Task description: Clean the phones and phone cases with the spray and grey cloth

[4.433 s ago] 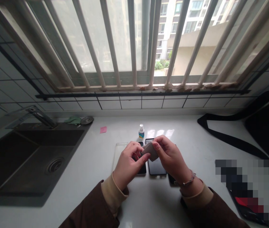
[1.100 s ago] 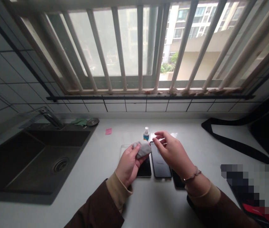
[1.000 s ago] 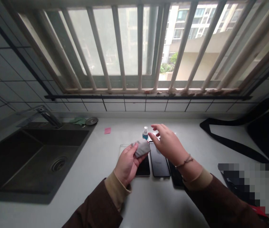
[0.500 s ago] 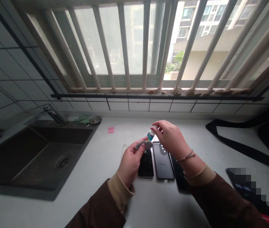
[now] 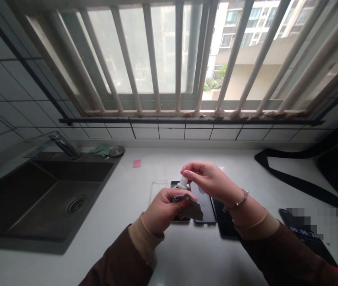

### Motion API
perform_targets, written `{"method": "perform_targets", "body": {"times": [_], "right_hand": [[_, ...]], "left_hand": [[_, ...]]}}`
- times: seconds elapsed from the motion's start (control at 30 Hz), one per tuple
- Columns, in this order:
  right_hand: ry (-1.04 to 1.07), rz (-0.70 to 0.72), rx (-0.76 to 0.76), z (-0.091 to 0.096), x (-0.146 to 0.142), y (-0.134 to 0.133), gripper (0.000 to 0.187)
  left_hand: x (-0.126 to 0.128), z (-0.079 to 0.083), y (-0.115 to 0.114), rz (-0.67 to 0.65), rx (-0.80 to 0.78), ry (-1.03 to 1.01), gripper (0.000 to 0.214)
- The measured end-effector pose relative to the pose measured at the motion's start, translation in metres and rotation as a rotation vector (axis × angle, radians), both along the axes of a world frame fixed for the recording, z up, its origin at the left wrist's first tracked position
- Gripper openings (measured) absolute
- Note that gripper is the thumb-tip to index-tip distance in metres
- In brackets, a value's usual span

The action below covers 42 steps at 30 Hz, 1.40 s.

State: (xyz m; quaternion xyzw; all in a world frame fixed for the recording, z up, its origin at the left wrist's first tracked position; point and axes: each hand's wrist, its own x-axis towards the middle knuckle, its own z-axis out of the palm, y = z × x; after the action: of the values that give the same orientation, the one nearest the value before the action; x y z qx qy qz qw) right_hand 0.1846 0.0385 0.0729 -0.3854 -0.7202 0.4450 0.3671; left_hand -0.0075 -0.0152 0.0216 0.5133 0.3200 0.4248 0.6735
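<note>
My left hand [image 5: 161,208] is closed on a folded grey cloth [image 5: 194,209], which hangs from its fingers. A small bottle with a white top [image 5: 183,182] rises from behind the same hand, which also seems to hold it; its teal body is mostly hidden. Above it, my right hand [image 5: 203,174] has thumb and fingers pinched on the white top. Beneath the hands lie a black phone [image 5: 176,184], partly covered, and a dark phone case [image 5: 209,210]. Another dark phone-like slab [image 5: 225,224] sits under my right wrist.
A clear phone case [image 5: 160,182] lies left of the phones. Farther left are a pink note [image 5: 136,163] and a sink [image 5: 90,174] with a faucet [image 5: 64,145]. On the right are a black strap [image 5: 288,180] and a phone showing a timer [image 5: 303,234]. A barred window [image 5: 154,59] stands behind.
Both hands have come lower and closer to me, with the bottle moving down and left. The cloth now hangs wider below my left hand. The view has shifted slightly.
</note>
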Motion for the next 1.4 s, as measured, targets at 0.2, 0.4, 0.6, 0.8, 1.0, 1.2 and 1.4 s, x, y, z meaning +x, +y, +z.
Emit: {"method": "perform_targets", "body": {"times": [0.2, 0.4, 0.6, 0.8, 1.0, 1.2, 1.4], "right_hand": [[0.373, -0.255, -0.013, -0.016, 0.009, 0.031, 0.041], [-0.512, -0.418, 0.291, -0.047, 0.031, 0.07, 0.018], [-0.628, -0.341, 0.295, -0.086, 0.02, 0.077, 0.017], [-0.568, -0.35, 0.386, -0.069, 0.019, 0.065, 0.023], [-0.113, 0.019, 0.122, -0.023, 0.02, 0.008, 0.044], [0.254, 0.231, -0.305, -0.025, 0.007, -0.033, 0.04], [0.822, -0.223, -0.381, -0.039, 0.02, -0.037, 0.033]], "left_hand": [[0.007, -0.002, -0.008, 0.036, -0.219, -0.283, 0.035], [0.013, 0.003, -0.008, 0.034, -0.067, -0.18, 0.031], [0.011, -0.002, -0.002, 0.043, 0.169, 0.061, 0.028], [0.01, -0.003, 0.0, -0.016, 0.158, 0.027, 0.033], [0.01, -0.007, -0.001, -0.128, 0.106, -0.138, 0.028], [0.01, -0.014, -0.007, -0.191, -0.114, -0.292, 0.028], [0.016, -0.009, -0.001, 0.074, -0.265, -0.287, 0.03]]}}
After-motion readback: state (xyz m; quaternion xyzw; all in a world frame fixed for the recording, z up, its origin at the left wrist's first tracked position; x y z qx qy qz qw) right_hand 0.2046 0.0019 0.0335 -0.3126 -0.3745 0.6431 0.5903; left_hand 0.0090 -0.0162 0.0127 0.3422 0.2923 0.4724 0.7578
